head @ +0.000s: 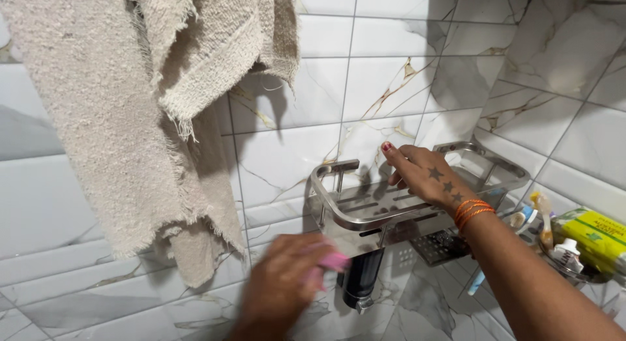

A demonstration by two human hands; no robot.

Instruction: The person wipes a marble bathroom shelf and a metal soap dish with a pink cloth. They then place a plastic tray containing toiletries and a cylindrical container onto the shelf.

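A: Head view. Right hand [427, 178] rested open on the steel rack [365, 214], fingers spread, gripping nothing.

B: Left hand [280, 285]?

A: Blurred, closed round a pink cloth [332, 263], touching the rack's front underside.

B: Risk?

A: Probably a hard wipe knocking the black holder [360, 282] beneath; towel [130, 119] hung near.

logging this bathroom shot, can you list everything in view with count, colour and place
towel: 1, beige, frayed, hanging upper left
steel rack: 1, silver, fixed to the wall, centre
black holder: 1, under the rack
pink cloth: 1, below the rack's front, in the left hand
toothbrushes: a few, mixed colours, right of the rack
yellow-green box: 1, far right
wall tiles: many, white marble pattern
left hand: blurred, grip on the pink cloth
right hand: fingers spread, resting on the rack, orange threads at wrist
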